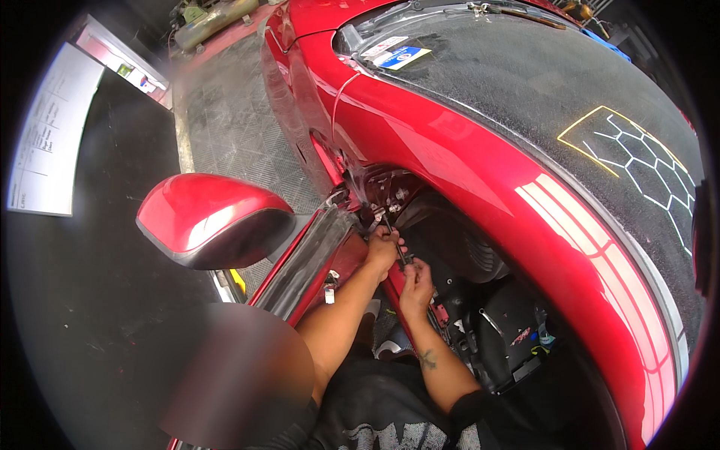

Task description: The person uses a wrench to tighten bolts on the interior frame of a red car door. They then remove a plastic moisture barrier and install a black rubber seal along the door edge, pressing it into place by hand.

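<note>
Red side mirror [214, 219], perhaps paper sheet [52, 131] nearby.

I see a grey, diamond-patterned metal workshop floor [232, 127] carrying a glossy red car [450, 150]. At the floor's far edge lies a cluster of olive-green cylindrical equipment [214, 19], too blurred to identify. A dark felt cover with white honeycomb lines [570, 112] lies over the car's body.
</note>
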{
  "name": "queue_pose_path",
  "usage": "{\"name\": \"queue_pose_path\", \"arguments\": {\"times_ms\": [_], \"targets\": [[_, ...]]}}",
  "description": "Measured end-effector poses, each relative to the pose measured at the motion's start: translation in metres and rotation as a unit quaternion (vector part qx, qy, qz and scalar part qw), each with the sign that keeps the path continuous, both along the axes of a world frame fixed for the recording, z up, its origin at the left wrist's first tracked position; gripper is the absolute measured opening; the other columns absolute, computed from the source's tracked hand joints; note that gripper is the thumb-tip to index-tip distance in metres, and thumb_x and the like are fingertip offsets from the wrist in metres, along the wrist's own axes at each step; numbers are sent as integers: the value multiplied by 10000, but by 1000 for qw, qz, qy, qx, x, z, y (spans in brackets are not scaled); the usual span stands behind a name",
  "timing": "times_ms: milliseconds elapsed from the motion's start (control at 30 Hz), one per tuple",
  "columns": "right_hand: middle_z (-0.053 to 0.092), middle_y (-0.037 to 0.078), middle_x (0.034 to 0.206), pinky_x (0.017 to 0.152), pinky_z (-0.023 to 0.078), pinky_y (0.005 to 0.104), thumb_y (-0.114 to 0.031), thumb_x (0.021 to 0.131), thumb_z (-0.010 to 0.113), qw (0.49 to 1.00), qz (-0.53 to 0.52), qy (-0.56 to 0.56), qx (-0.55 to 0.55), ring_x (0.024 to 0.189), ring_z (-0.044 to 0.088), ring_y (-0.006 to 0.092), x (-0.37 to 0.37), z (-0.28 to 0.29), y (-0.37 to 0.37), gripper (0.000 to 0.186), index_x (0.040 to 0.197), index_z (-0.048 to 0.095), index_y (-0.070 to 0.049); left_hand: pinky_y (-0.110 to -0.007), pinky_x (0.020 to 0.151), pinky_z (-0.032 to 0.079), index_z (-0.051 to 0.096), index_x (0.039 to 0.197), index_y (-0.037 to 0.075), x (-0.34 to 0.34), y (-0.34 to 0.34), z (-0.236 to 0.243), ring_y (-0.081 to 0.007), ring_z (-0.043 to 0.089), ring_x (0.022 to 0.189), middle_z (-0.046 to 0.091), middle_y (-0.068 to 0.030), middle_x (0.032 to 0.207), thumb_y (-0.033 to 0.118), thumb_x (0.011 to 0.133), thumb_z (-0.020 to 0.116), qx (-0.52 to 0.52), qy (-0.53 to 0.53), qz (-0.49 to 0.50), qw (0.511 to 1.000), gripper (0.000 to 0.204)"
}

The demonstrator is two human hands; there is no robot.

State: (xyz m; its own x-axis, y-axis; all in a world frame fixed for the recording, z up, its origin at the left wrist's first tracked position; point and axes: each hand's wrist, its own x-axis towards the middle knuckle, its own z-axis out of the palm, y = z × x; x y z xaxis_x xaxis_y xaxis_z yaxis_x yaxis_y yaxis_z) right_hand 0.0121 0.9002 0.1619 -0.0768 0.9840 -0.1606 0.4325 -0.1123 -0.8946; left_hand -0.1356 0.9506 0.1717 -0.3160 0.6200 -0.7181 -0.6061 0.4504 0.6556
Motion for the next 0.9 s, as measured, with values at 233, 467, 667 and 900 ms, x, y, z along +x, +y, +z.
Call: {"name": "queue_pose_path", "arguments": {"times_ms": [233, 467, 667, 900], "targets": [[683, 94, 1002, 704, 558, 306, -525, 1116, 590, 731, -187, 420, -505, 868, 716, 254, 21, -43, 26, 447, 1266, 620, -105, -323, 661, 586, 606, 1240, 91, -1, -2, 7, -186, 725, 797, 716, -50, 975, 173, 1149, 538, -31, -3, -43, 999, 139], [532, 264, 1485, 1082, 507, 563, -333, 896, 877, 965, 139, -151, 164, 1376, 535, 445, 7, 43, -15, 706, 1441, 577, 1, -323, 671, 601, 604, 1248, 74, -6, -1, 2, -184, 729, 795, 722, -59, 980, 160, 1150, 542, -15, -5, -40, 999, 144], [682, 226, 1237, 1030, 528, 523, -279, 949, 815, 956, 152, -169, 187, 1194, 648, 445, 6, 26, 10, 429, 1234, 657, -1, -321, 658, 595, 598, 1222, 65, -1, 0, 1, -176, 716, 775, 723, -65, 975, 139, 1143, 547, -16, -14, -26, 999, 120], [708, 237, 1100, 905, 525, 554, -349, 1029, 719, 983, 66, -127, 115, 1051, 678, 477, -2, -1, 6, 370, 1141, 675, 1, -324, 644, 581, 588, 1137, 77, 3, 1, 1, -169, 704, 763, 713, -52, 955, 147, 1128, 578, -9, 8, -31, 999, 70]]}}
